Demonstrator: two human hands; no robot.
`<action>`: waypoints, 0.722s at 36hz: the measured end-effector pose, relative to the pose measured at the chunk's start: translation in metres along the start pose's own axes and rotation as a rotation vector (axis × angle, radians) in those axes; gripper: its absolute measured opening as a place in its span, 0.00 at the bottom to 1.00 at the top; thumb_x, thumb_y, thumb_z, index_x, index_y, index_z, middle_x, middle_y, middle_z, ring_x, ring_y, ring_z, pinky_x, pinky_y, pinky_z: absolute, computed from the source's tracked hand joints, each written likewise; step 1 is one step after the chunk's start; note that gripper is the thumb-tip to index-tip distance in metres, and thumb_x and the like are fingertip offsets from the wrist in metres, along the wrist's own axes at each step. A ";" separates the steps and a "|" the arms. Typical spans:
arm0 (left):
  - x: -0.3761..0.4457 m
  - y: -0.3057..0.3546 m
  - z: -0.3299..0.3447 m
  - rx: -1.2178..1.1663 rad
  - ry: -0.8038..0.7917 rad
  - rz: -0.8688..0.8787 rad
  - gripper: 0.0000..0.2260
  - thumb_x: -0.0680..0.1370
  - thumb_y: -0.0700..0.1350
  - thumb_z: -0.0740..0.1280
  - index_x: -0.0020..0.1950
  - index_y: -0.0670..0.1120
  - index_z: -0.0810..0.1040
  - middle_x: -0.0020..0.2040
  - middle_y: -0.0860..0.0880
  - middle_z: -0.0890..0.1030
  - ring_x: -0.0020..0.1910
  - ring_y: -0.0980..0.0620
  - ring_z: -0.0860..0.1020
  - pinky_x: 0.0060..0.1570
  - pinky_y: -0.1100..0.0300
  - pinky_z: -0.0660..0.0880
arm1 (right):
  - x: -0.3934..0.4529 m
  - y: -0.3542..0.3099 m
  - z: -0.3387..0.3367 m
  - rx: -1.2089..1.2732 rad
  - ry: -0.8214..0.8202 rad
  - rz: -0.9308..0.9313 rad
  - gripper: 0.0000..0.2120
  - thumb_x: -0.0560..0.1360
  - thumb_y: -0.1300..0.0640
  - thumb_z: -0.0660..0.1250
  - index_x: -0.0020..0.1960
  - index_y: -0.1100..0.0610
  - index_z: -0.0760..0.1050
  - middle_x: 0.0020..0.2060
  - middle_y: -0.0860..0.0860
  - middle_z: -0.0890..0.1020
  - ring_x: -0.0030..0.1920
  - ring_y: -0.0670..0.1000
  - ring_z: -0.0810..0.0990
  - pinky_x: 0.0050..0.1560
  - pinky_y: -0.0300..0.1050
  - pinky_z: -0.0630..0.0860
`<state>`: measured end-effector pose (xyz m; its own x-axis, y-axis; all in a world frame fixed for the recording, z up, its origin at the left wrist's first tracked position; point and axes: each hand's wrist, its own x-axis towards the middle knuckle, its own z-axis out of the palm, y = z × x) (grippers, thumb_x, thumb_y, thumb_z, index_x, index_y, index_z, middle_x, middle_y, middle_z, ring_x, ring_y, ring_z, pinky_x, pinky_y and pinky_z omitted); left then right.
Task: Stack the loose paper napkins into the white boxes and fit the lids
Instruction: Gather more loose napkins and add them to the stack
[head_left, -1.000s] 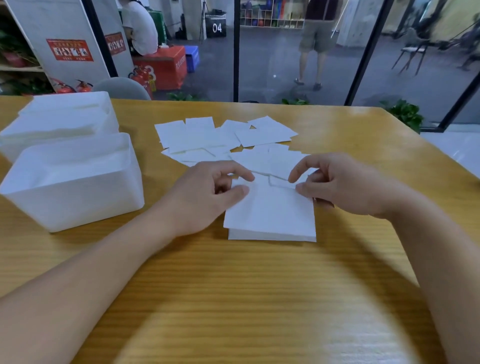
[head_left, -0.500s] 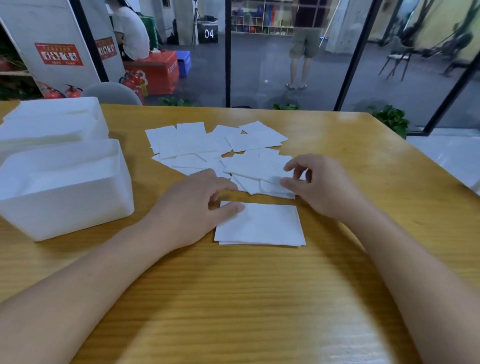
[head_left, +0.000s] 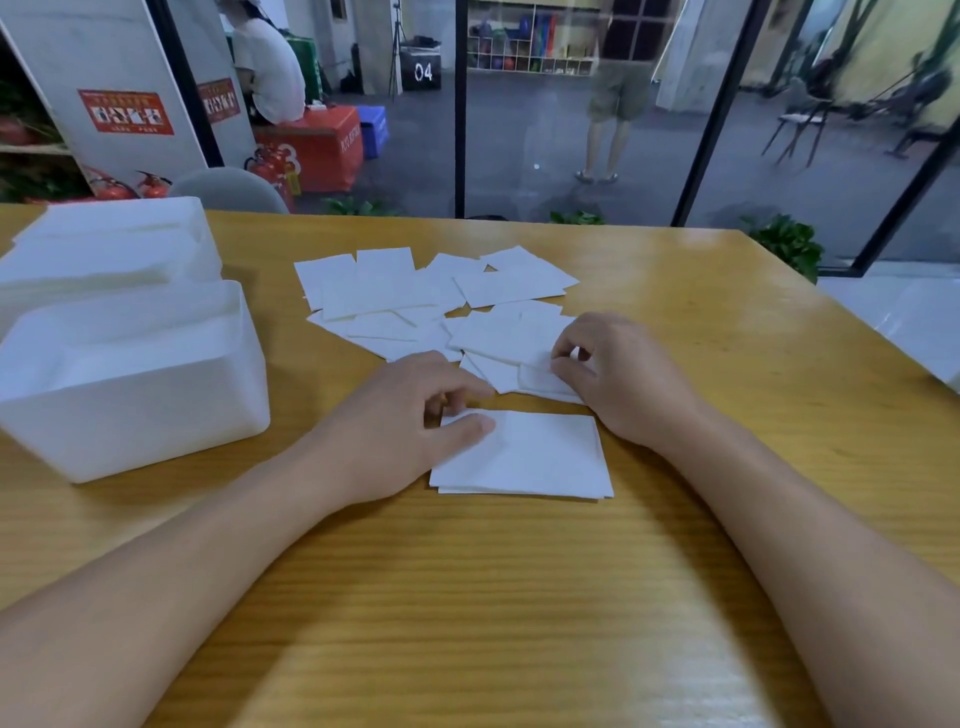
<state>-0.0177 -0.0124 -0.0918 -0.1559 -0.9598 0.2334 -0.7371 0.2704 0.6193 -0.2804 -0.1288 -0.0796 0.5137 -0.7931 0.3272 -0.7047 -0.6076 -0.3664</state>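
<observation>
A small neat stack of white napkins lies on the wooden table in front of me. My left hand rests at the stack's left edge, thumb pressing on its top corner, fingers loosely curled. My right hand pinches the corner of a loose napkin just behind the stack. Several loose napkins are spread further back. An open white box stands at the left, with a second white box holding napkins behind it.
The table's far edge meets a glass wall with black frames; a grey chair back shows beyond the left part. Something white lies past the table's right edge. People stand and sit beyond the glass.
A second ago both hands were at the stack's top edge. My right hand has since moved back to the loose napkins and pinched one; my left hand stays at the stack.
</observation>
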 end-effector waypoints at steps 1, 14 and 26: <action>0.001 0.000 -0.001 0.000 0.035 0.001 0.13 0.81 0.60 0.74 0.65 0.64 0.84 0.53 0.61 0.79 0.53 0.57 0.77 0.50 0.67 0.71 | -0.001 -0.001 -0.003 0.009 -0.008 -0.013 0.06 0.86 0.55 0.69 0.51 0.51 0.82 0.49 0.43 0.82 0.55 0.46 0.77 0.53 0.46 0.74; 0.009 -0.006 -0.014 0.042 0.241 0.044 0.09 0.83 0.54 0.74 0.63 0.63 0.84 0.70 0.67 0.76 0.74 0.62 0.71 0.67 0.68 0.66 | -0.022 -0.022 -0.027 0.590 -0.207 -0.195 0.05 0.88 0.59 0.65 0.55 0.56 0.80 0.57 0.50 0.88 0.66 0.55 0.85 0.65 0.70 0.79; 0.006 -0.001 -0.016 -0.122 0.231 0.049 0.09 0.84 0.53 0.73 0.64 0.63 0.81 0.55 0.64 0.85 0.62 0.63 0.81 0.58 0.76 0.70 | -0.019 -0.019 -0.034 0.675 -0.099 -0.165 0.07 0.89 0.60 0.65 0.54 0.60 0.79 0.47 0.55 0.86 0.56 0.61 0.85 0.54 0.56 0.79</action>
<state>-0.0076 -0.0168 -0.0788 -0.0252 -0.9064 0.4216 -0.6453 0.3368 0.6857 -0.2931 -0.1005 -0.0492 0.6524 -0.6690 0.3561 -0.1720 -0.5883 -0.7901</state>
